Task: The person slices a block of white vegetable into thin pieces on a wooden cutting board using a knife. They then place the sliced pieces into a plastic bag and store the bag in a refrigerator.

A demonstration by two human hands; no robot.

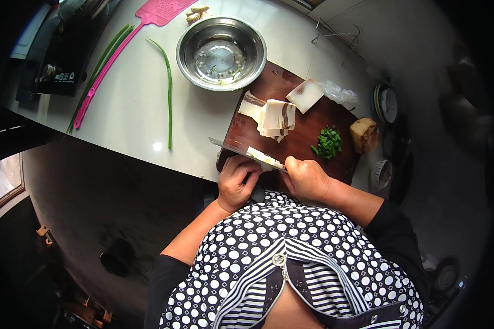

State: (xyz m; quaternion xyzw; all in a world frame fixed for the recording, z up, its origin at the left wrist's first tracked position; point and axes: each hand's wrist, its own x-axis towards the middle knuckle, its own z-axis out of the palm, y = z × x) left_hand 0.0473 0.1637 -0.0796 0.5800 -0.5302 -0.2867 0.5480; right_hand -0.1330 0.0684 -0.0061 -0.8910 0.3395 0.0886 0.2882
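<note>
My right hand [306, 177] grips the handle end of a kitchen knife [228, 146], whose blade reaches left over the front of a dark wooden cutting board [308, 127]. White strips of fatty meat [265, 157] lie along the far side of the blade. Fingers bent, my left hand [239, 181] presses a pale piece, mostly hidden, on the near side of the blade. Behind the knife is a stack of fatty meat slices [276, 117] with dark streaks. A larger white slab of fat [305, 95] rests at the board's back edge. Chopped green onion [329, 142] forms a pile to the right.
A steel bowl [222, 53] with green scraps overlaps the board's back left corner. Ginger [198, 13], a green onion stalk [168, 94] and a pink fly swatter [119, 57] lie on the white counter [140, 98]. A brown chunk [364, 135] and a clear plastic bag [339, 92] sit right.
</note>
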